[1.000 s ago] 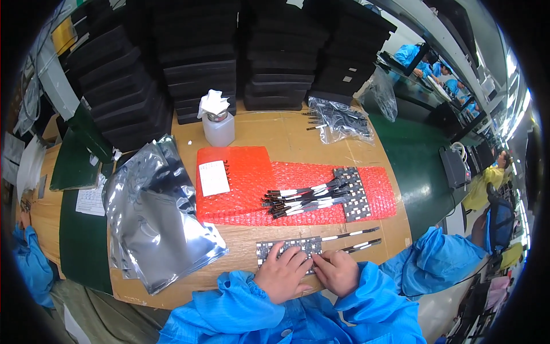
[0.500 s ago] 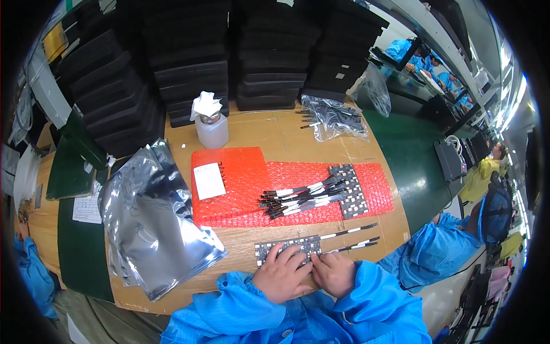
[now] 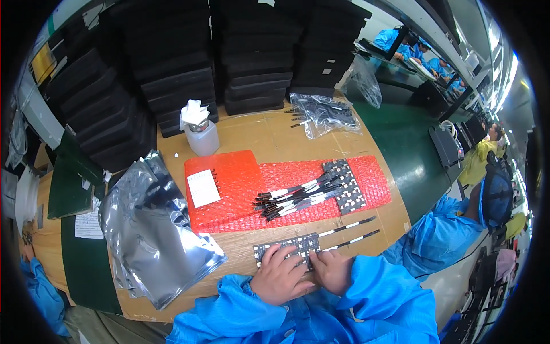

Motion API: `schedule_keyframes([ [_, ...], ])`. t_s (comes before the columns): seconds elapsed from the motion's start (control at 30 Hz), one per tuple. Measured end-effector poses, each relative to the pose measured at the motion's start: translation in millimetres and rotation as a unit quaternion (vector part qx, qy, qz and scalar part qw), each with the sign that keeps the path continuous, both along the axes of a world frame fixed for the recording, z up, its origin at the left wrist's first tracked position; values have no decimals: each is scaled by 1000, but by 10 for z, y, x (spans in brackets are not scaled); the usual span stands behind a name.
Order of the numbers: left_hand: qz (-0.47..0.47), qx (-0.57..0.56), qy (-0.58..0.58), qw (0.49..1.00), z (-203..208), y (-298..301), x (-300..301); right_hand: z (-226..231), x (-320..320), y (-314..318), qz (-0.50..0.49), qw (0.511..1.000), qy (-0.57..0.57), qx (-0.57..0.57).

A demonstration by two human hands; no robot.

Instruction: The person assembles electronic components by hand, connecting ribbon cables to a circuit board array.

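A dark circuit board panel (image 3: 306, 241) with pale square parts lies flat on the brown tabletop before me. My left hand (image 3: 278, 277) rests over its left half, fingers apart and pressing down. At the board's lower right edge, the fingers of my right hand (image 3: 330, 270) are drawn together; what is between them is hidden. Two black-and-white strips reach out to the right: an upper strip (image 3: 347, 226) from the board's top corner and a lower strip (image 3: 356, 239) just above my right hand. The lower strip's near end cannot be made out.
Beyond lies red bubble wrap (image 3: 375, 183) bearing a strip bundle (image 3: 295, 199) and another board panel (image 3: 344, 186). Silver bags (image 3: 166, 241) cover the left side. Farther back stand a bottle (image 3: 203, 139), a clear bag (image 3: 326, 114) and black tray stacks (image 3: 258, 63). A co-worker's sleeve (image 3: 429, 235) is close right.
The view has shifted slightly. At the lower right, two strip ends stood apart before; now one straight strip shows. My right hand has shifted slightly at the board's edge; my left hand stays on it.
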State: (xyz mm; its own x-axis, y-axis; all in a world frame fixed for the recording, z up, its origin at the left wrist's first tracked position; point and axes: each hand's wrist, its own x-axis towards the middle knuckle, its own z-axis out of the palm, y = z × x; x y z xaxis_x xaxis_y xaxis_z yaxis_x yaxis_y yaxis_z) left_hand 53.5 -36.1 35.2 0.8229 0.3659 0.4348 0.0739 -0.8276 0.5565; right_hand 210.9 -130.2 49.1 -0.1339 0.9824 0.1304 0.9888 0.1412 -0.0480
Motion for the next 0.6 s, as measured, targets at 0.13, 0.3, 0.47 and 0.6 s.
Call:
schedule_keyframes([
  [0.13, 40, 0, -6, 999, 8, 38, 1, 257, 79, 121, -99, 986, 135, -11],
  [0.3, 191, 11, -29, 981, 93, 268, -4, 275, 204, 617, -45, 983, 165, 73],
  [0.47, 255, -18, -16, 967, -104, 406, 1, 72, 149, 1148, -14, 977, 169, 129],
  [0.6, 237, -11, -28, 971, -96, 361, 38, -46, 294, 1283, -31, 994, 86, 60],
])
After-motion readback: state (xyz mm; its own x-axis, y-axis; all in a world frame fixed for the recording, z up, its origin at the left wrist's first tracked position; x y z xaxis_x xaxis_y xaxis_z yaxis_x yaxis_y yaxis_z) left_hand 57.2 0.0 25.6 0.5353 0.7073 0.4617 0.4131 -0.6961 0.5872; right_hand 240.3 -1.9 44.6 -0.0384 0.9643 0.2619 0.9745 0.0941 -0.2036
